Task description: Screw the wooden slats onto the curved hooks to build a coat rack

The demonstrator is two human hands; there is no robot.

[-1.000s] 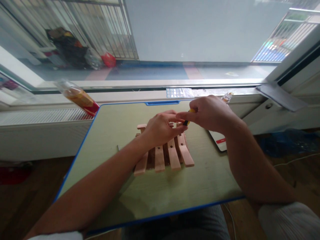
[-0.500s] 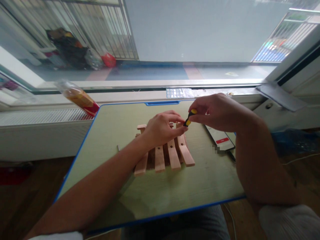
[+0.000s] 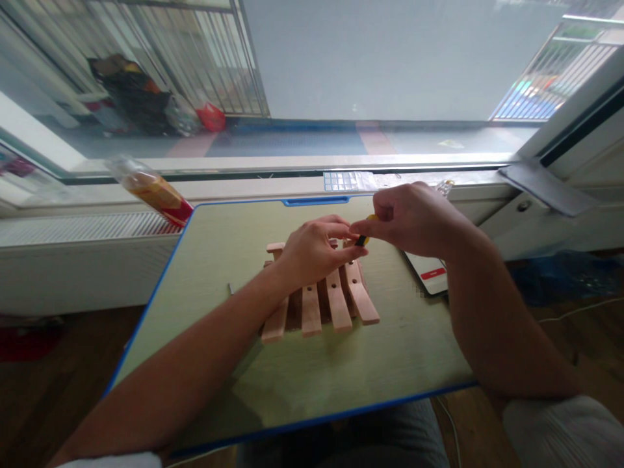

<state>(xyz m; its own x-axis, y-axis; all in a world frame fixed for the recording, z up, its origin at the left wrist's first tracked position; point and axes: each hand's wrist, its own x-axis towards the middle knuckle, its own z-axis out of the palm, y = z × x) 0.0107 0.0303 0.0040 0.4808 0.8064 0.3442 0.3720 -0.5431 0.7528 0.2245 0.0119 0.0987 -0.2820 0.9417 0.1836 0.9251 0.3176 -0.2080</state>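
Note:
A yellow-and-black screwdriver (image 3: 361,240) is tilted over the far right part of a wooden piece with several slats (image 3: 338,309). My right hand (image 3: 412,218) is closed around the top of its handle, hiding most of it. Thumb and fingers of my left hand (image 3: 316,250) pinch the lower end of the handle, with the palm over the slats. The screwdriver's tip is hidden. Round holes show in some of the slats. A small metal screw or pin (image 3: 231,288) lies on the table left of the wood.
The pale table (image 3: 390,364) has a blue rim. A phone (image 3: 429,273) lies under my right forearm. Behind the table are a sill with a segmented plastic box (image 3: 348,181) and a window. A red-and-yellow packet (image 3: 160,195) leans at the far left corner.
My right hand has turned and shifted slightly left, covering more of the screwdriver's handle. The right forearm has swung left over the phone. My left hand and the wooden piece look unmoved.

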